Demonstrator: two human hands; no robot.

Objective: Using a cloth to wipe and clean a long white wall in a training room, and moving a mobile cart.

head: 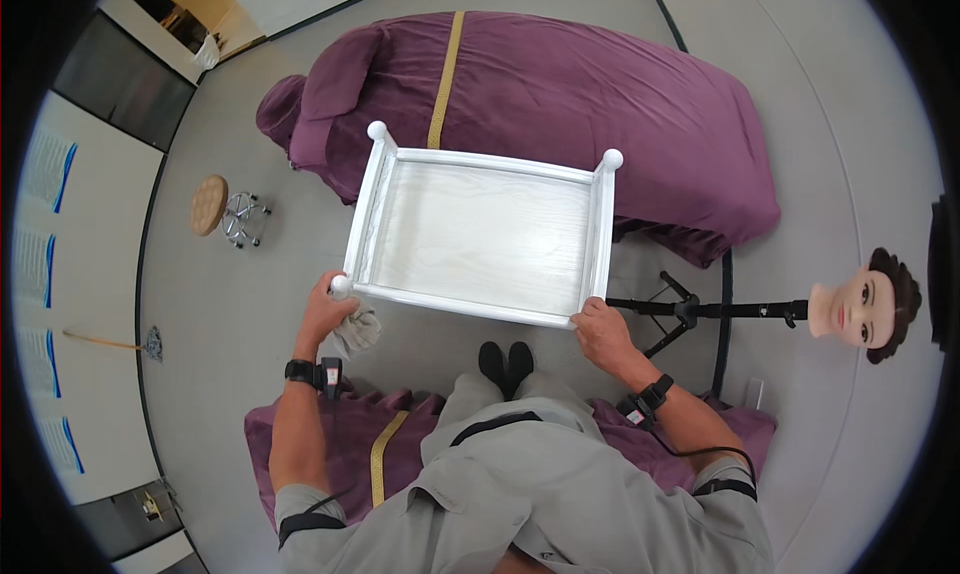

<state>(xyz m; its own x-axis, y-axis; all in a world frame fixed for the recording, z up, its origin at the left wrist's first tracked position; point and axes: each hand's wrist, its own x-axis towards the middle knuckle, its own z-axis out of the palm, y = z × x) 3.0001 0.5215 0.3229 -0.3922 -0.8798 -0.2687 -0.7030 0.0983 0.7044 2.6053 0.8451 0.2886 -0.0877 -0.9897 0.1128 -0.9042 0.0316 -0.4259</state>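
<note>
Before me is a white wooden cart or stand (484, 232) with a flat wood-grain panel, a raised rim and ball-shaped knobs at three visible corners. My left hand (324, 313) grips its near left corner by the knob (341, 286). A crumpled pale cloth (358, 332) hangs under the same hand, seemingly held in its fingers. At the near right corner my right hand (602, 332) has its fingers closed around the rim, and that corner's end is covered. The underside of the white piece is hidden.
A massage bed with a purple cover (660, 138) stands beyond; another purple-covered bed (337, 431) is behind me. Right of me, a mannequin head (859, 307) tops a black tripod (684, 310). A wheeled stool (210, 206) and a mop (152, 344) are at left.
</note>
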